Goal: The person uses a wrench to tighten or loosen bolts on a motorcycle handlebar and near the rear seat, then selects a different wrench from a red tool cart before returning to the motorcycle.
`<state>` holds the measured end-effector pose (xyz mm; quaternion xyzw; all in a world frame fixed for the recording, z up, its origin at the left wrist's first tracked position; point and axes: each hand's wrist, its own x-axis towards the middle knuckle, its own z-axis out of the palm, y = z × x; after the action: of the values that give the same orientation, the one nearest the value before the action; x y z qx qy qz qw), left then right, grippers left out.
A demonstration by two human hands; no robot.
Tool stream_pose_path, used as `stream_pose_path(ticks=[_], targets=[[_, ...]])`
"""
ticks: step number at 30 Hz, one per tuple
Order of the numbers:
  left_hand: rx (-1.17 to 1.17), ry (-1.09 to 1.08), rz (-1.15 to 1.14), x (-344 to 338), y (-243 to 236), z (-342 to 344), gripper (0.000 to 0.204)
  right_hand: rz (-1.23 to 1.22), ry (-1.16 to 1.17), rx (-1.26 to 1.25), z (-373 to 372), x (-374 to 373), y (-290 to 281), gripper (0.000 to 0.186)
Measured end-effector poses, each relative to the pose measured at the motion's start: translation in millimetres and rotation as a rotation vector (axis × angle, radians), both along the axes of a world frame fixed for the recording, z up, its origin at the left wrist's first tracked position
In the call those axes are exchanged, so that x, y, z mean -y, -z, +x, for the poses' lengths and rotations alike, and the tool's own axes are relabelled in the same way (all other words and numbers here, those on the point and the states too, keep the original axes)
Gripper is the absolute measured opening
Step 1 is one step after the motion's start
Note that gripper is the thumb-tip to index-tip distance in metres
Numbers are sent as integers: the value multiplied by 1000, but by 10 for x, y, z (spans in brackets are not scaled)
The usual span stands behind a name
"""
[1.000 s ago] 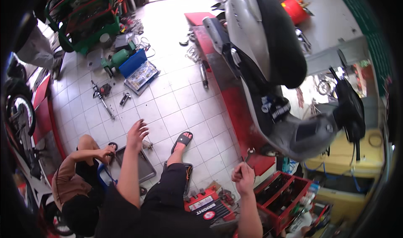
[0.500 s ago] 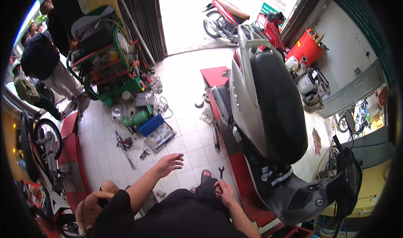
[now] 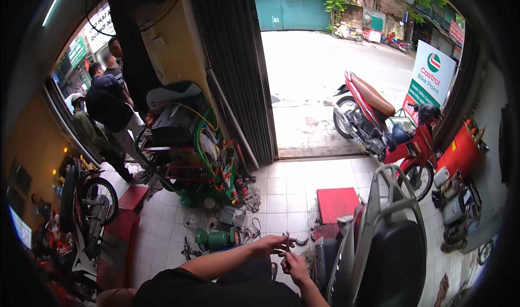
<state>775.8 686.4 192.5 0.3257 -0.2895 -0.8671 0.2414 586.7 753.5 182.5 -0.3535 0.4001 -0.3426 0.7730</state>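
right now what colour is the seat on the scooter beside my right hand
The scooter seat is black; it shows best in the head view.

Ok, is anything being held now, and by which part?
The right hand grips a wrench by its near end; the left hand is at its upper part, hold unclear.

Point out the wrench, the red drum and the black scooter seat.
Wrench (image 3: 287,235), head view: its upper end.
Red drum (image 3: 460,151), head view: its side wall.
Black scooter seat (image 3: 394,261), head view: its top.
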Motion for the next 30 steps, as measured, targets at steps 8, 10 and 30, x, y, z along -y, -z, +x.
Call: stream_pose_path(ticks=[8, 10, 30], targets=[[146, 6, -113, 3028, 525, 53, 40, -36, -188, -102, -171, 2825, 370, 33], [210, 107, -187, 3942, 555, -152, 41, -101, -140, -232, -282, 3470, 514, 32], [92, 700, -297, 9398, 309, -3773, 39, -261, 478, -310, -2929, 8471, 248, 31]])
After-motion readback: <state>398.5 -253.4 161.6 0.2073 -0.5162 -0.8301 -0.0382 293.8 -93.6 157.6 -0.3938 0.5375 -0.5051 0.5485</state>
